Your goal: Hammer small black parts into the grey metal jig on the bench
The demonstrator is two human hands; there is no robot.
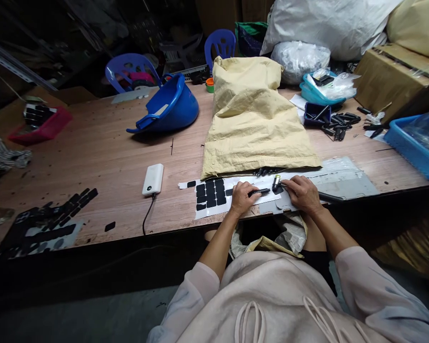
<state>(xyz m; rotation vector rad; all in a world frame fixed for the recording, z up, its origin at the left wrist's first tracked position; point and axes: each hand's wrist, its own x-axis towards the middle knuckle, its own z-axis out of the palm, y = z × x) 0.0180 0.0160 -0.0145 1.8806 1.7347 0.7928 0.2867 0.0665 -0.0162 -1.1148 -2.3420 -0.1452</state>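
My left hand (242, 198) is closed on a slim black piece (260, 191) that sticks out to the right past the fingertips. In my right hand (303, 194) is a small hammer (276, 183). Its shiny head has a yellow-green end and lies just right of the black piece; a dark handle (331, 196) runs out on the far side of the hand. Below both hands is a white sheet (219, 213) with rows of black rounded pads (210, 193) left of my left hand. More black pieces (266, 171) show at the mouth of a tan sack (257, 124).
A white power bank (153, 179) with a cable lies left. Beyond it sits a tilted blue basin (171, 107). Black pads (53, 219) are piled at the far left. Several black parts (339, 125), a turquoise basket (320, 97) and a blue basket (411, 147) stand right.
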